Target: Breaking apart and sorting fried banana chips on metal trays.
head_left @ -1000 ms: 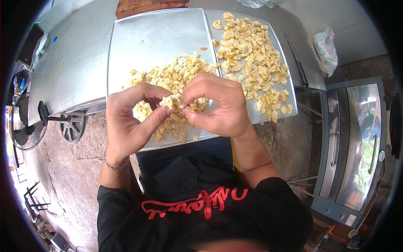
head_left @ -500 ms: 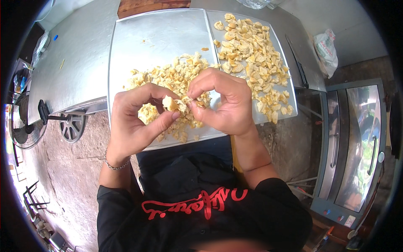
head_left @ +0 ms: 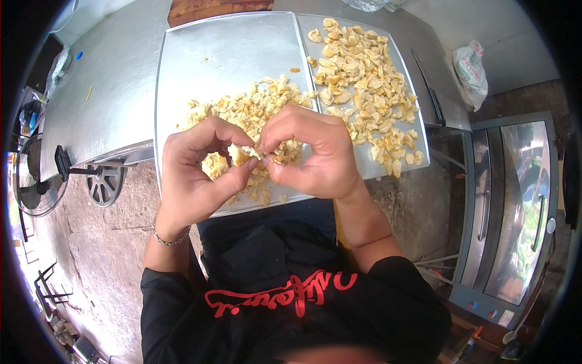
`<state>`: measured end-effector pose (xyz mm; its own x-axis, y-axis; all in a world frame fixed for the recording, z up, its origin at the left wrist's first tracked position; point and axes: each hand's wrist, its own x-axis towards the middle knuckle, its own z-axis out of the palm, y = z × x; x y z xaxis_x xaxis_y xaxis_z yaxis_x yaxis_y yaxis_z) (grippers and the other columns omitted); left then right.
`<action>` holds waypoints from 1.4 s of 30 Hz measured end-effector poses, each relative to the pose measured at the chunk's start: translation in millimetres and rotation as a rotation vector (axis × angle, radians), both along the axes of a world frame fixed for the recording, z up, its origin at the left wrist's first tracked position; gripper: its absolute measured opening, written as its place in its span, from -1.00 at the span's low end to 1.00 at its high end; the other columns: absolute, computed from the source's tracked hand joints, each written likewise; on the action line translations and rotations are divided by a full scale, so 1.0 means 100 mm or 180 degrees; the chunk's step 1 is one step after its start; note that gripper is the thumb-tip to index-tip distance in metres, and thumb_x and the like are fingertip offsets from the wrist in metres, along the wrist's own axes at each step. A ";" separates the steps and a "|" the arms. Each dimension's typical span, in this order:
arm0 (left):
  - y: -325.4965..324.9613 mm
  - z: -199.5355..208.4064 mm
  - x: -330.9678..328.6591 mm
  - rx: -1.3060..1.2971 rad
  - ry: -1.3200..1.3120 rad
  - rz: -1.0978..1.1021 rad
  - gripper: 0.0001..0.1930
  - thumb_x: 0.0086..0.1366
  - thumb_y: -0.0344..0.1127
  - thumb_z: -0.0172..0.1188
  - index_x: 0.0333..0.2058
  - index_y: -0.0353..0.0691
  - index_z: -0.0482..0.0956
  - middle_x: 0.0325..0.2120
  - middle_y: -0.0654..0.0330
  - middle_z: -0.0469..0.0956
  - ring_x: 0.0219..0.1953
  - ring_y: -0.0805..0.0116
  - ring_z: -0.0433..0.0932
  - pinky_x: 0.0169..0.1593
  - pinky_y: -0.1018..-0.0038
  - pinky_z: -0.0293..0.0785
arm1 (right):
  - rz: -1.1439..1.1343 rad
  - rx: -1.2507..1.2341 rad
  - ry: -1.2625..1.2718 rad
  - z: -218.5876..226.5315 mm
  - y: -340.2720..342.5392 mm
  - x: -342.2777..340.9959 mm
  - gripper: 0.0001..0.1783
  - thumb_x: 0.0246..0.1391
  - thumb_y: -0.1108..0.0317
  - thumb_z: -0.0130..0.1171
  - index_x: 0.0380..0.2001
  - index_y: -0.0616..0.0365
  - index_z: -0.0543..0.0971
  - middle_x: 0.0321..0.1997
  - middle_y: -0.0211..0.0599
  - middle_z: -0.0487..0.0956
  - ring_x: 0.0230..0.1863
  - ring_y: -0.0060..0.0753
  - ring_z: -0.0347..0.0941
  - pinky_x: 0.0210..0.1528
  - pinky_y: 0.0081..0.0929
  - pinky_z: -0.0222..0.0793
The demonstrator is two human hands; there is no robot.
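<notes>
My left hand (head_left: 197, 170) pinches a torn, pale yellow piece of bread (head_left: 239, 154) between thumb and fingers. Close against it, my right hand (head_left: 318, 151) grips the other end of the same bread, its thumb and fingertips pressed together. Both hands are held over the near part of a left metal tray (head_left: 230, 51). Beneath and beyond them lies a heap of small torn bread bits (head_left: 242, 108), partly hidden by the hands. Larger bread chunks (head_left: 370, 79) with browned crust are spread over the right tray (head_left: 307, 43).
The trays rest on a steel table (head_left: 112, 79). A long dark-handled knife (head_left: 431, 91) lies right of them, near a white plastic bag (head_left: 470, 73). A wooden board (head_left: 218, 8) is at the back. An oven-like cabinet (head_left: 509, 212) stands right, a fan (head_left: 39, 176) left.
Both hands have shifted slightly; the right has moved left and closer to the left hand. Less of the bread shows between the fingertips.
</notes>
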<state>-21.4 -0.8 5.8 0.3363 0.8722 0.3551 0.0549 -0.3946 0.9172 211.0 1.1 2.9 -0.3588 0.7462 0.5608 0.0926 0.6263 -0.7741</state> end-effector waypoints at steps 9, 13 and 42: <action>0.03 0.08 0.01 0.0364 0.0353 0.0415 -0.79 0.11 -0.62 0.45 -0.25 -0.32 0.74 -0.38 0.23 0.75 -0.32 0.50 0.70 -0.17 0.53 0.61 | -0.0072 -0.0226 0.0182 -0.02 0.04 0.06 -0.68 0.00 0.60 0.49 -0.12 0.26 0.75 -0.16 -0.20 0.76 -0.18 -0.41 0.69 -0.09 -0.46 0.58; 0.02 0.08 0.02 0.0771 0.0976 0.0699 -0.74 0.06 -0.62 0.49 -0.23 -0.31 0.74 -0.36 0.19 0.75 -0.33 0.40 0.74 -0.17 0.48 0.65 | -0.0075 -0.0191 -0.0073 -0.05 0.04 0.00 -0.57 0.04 0.51 0.57 0.02 0.28 0.77 -0.13 -0.18 0.77 -0.19 -0.40 0.70 -0.09 -0.45 0.60; 0.05 0.05 0.01 0.1181 0.0851 0.0298 -0.75 0.05 -0.53 0.64 -0.31 -0.31 0.74 -0.34 0.15 0.77 -0.34 0.30 0.74 -0.25 0.45 0.62 | -0.0204 -0.0204 -0.0086 -0.01 0.00 0.03 -0.76 -0.02 0.61 0.40 -0.21 0.26 0.76 -0.28 -0.23 0.75 -0.29 -0.43 0.68 -0.17 -0.50 0.58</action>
<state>-20.5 4.2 11.1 0.3845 0.7336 0.5604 0.3213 -0.6754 0.6638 214.0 1.6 1.7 -0.3235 0.8021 0.5020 0.1524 0.5677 -0.8090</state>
